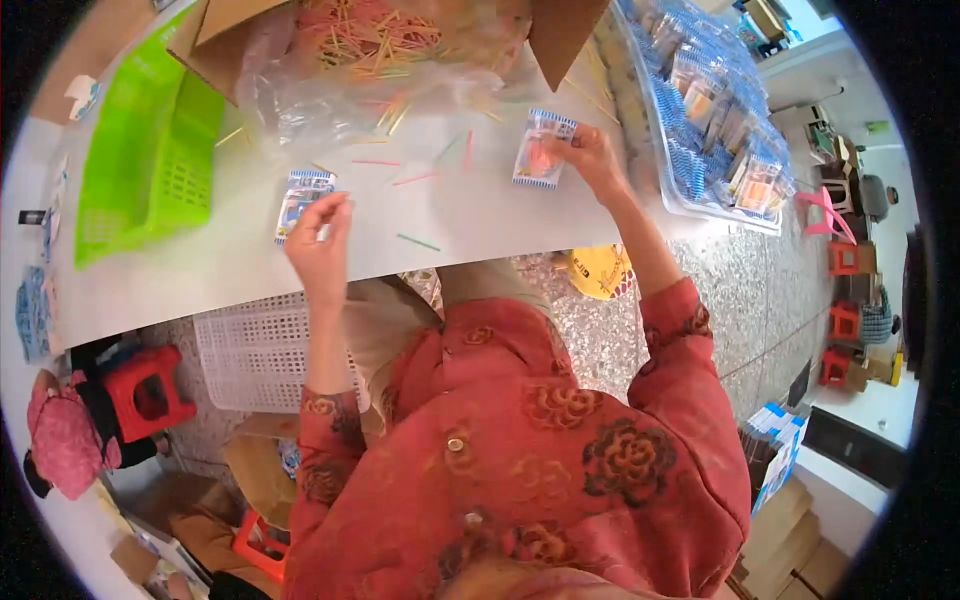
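My right hand [590, 160] pinches a small blue-and-white packet [548, 128] by its right edge, above the white table. A reddish patch shows on the packet's front. My left hand [322, 240] is closed, its fingers curled over the lower right of a second blue-and-white packet [306, 184]. Whether those fingers grip that packet or something tiny is hidden. Between my hands, thin coloured sticks lie scattered, among them a green stick [418, 242] near the table's front edge and a pink stick [376, 162].
An open cardboard box [570, 40] with clear plastic and many coloured sticks [375, 40] stands at the back. A green basket [180, 170] is at left. A clear tub [690, 212] heaped with packets stands at right. Below are a white crate [255, 350] and a yellow round object [598, 272].
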Demonstrator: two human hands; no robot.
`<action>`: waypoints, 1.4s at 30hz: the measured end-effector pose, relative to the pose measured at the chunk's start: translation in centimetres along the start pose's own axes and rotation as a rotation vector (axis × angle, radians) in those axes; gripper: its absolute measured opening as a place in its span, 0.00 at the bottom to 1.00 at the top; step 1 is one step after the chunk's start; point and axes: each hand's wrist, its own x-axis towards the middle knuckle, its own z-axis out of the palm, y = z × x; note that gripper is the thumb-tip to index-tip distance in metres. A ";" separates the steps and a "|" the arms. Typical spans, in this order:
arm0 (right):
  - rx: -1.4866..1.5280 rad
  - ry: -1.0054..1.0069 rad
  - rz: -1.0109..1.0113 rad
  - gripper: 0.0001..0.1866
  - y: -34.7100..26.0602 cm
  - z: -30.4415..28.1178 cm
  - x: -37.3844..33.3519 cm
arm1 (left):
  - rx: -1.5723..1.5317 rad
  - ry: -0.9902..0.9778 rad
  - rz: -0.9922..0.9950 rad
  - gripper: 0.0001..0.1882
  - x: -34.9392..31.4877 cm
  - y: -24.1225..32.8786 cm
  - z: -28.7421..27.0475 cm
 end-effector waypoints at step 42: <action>-0.479 0.028 -0.639 0.13 -6.4 11.2 -0.5 | 0.417 0.281 0.212 0.05 2.4 -2.8 -5.0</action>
